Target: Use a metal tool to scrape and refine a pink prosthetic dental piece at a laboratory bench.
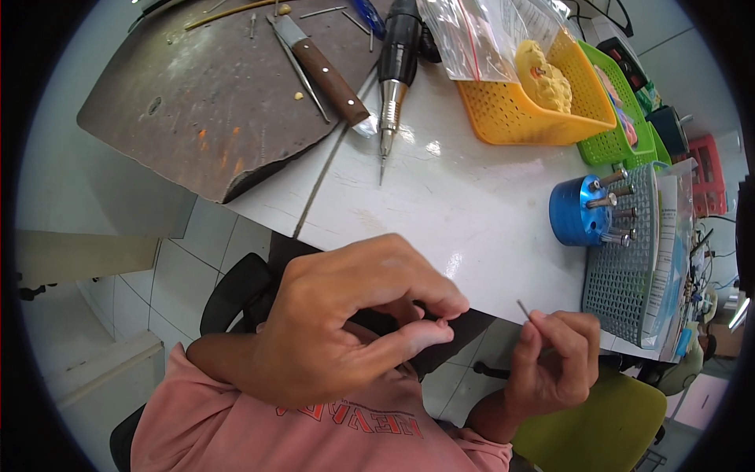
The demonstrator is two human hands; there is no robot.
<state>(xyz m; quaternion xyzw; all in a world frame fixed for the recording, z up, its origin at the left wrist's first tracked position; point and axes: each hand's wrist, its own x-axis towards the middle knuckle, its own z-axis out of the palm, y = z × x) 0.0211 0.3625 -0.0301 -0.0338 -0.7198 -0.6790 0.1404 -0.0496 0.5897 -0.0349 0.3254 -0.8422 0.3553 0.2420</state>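
Over my lap, near the front edge of the white table (440, 197), my left hand (338, 315) is closed in a pinch. A tiny pinkish bit shows at its thumb and fingertips; what it is I cannot make out. To the right, my right hand (560, 358) pinches a thin dark metal rod (523, 308) between thumb and fingers, its free end sticking up toward the upper left. The two hands are apart. Beyond them lies a black and silver rotary handpiece (399, 67), its pointed tip toward me.
A worn brown mat (181, 102) at the far left bears a wooden-handled knife (330, 82) and thin metal tools. Rightward stand a yellow basket (503, 130) with a yellow lumpy figure, a green basket (602, 148), a blue round holder (570, 212) with metal pins, and a grey-blue basket (617, 291).
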